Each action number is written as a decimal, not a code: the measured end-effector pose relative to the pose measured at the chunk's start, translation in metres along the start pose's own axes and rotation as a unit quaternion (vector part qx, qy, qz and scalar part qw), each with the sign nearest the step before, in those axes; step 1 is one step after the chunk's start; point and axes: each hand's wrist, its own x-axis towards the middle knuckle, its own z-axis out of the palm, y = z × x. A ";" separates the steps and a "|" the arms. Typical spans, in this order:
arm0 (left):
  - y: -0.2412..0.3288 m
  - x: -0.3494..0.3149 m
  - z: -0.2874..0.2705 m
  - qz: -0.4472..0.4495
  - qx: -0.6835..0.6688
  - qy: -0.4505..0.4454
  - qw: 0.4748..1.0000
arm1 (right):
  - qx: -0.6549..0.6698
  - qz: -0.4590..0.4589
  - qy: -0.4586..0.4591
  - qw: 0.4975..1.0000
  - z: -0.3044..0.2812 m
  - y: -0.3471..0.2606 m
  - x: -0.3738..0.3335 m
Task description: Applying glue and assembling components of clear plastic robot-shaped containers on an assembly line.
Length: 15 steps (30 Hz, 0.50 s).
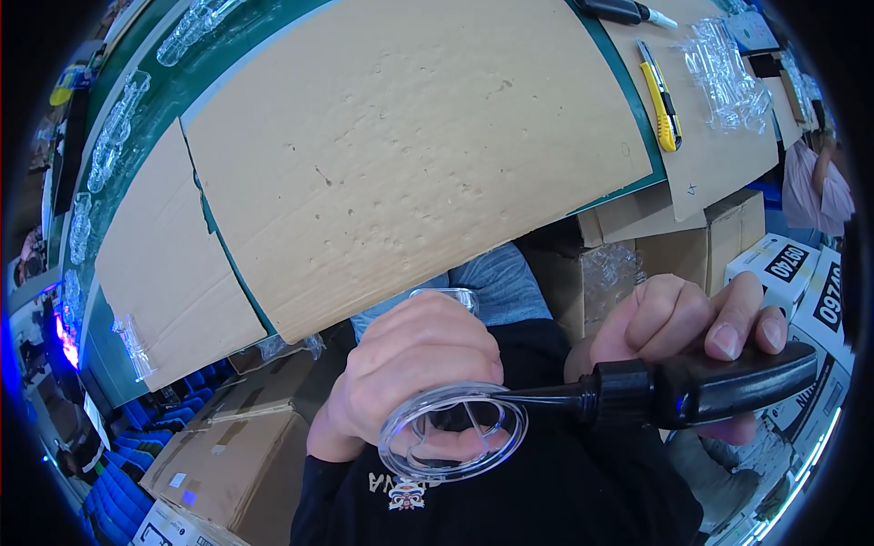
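Observation:
My left hand [423, 350] is wrapped round a clear plastic piece with a round, flanged rim [393, 458]. Another clear end of it shows beyond the knuckles, and the middle is hidden by my fingers. In my right hand [678, 323] lies a black squeeze bottle [742, 391] with a ribbed collar and a long thin nozzle. The bottle is held sideways, its nozzle pointing left. The nozzle's tip reaches the top of the clear rim; whether it touches cannot be made out. Both hands are close to my body, below the table's near edge.
Brown cardboard sheets [419, 136] cover the green table [155, 100]. A yellow utility knife [662, 100], a black bottle with a white tip [619, 11] and clear plastic parts [726, 77] lie at the right. More clear parts [118, 127] line the left edge. Boxes [228, 455] stand below.

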 end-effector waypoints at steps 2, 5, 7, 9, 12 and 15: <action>0.000 0.001 0.000 -0.002 -0.003 0.005 1.000 | -0.004 -0.004 0.002 1.000 0.000 0.000 0.000; -0.001 0.000 0.000 0.001 -0.002 0.006 1.000 | -0.002 0.001 0.004 1.000 0.001 -0.001 0.000; -0.002 -0.001 -0.001 0.005 -0.001 0.009 1.000 | 0.000 0.007 0.005 1.000 0.002 -0.001 -0.001; -0.002 0.000 -0.001 0.007 -0.001 0.007 1.000 | -0.002 0.007 0.007 1.000 0.002 -0.003 0.000; -0.002 0.001 0.000 0.014 -0.002 0.007 1.000 | -0.004 0.009 0.006 1.000 0.002 -0.005 0.000; -0.002 0.001 -0.001 0.012 -0.002 0.009 1.000 | -0.005 0.009 0.004 1.000 0.001 -0.006 0.000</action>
